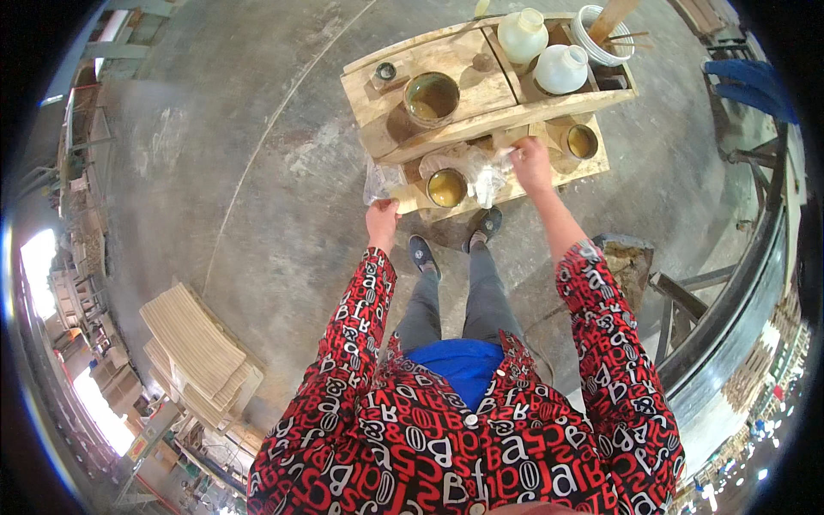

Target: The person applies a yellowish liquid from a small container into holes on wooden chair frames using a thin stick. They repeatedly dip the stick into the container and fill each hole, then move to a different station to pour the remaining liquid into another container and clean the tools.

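My right hand (pixel 532 165) is closed over the lower shelf (pixel 592 163) of a wooden stand, its fingers pinching a crumpled clear plastic bag (pixel 487 176). At the shelf's left end, my left hand (pixel 382 219) is closed at the edge of a pale flat piece (pixel 402 201); whether that piece is wood or stiff sheet, I cannot tell. Between the hands sits a round cup of yellowish-brown liquid (pixel 447 188). A similar smaller cup (pixel 581 142) stands right of my right hand. More clear plastic (pixel 378 182) hangs near my left hand.
On the stand's upper board (pixel 481 86) are a large bowl (pixel 432 99), a small dark-topped jar (pixel 385 71), two whitish plastic jugs (pixel 561 70) and a white bucket (pixel 592 47) holding sticks. Stacked pale boards (pixel 193 339) lie lower left. A metal-framed table (pixel 730 318) stands at right.
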`<state>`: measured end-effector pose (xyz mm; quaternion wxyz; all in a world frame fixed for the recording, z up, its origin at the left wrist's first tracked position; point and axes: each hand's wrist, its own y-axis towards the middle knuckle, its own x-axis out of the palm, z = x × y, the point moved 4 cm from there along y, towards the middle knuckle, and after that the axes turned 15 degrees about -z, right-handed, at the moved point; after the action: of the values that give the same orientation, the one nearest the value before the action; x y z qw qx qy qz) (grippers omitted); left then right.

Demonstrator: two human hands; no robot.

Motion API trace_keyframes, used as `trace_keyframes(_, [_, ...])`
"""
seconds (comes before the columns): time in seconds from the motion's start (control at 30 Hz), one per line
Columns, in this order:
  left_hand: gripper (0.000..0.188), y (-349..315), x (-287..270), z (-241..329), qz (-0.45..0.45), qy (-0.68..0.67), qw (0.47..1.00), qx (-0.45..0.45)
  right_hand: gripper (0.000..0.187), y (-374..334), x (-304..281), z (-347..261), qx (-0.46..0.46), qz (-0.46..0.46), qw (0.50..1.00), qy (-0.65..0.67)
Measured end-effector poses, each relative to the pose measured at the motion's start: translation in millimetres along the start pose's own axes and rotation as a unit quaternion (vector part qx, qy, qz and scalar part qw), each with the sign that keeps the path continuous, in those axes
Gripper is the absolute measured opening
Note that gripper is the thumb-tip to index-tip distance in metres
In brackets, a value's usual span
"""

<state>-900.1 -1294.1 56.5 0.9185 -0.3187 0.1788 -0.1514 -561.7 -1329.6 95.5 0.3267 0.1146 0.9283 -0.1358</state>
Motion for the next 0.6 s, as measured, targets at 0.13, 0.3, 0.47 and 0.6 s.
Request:
trace_keyframes(0.13, [0.038,0,-16,5,0.081,0.254,0.962,0.061,0.022,-24,-38,3,0.185,-0.02,0.798,0.573])
trace_keyframes(0.3, [0.041,-39,10,63,-0.004,0.311,0.923,0.228,0.032,-84,-94,-23,0.102,0.011,0.656,0.748])
trace_keyframes(0.47, [0.028,-128,95,145,-0.347,-0.111,0.923,0.128,0.036,-133,-109,-84,0.019,-0.019,0.744,0.668])
trace_keyframes(0.6, [0.018,-147,124,178,-0.469,-0.018,0.867,0.169,0.013,-154,-110,-99,0.049,-0.021,0.793,0.607])
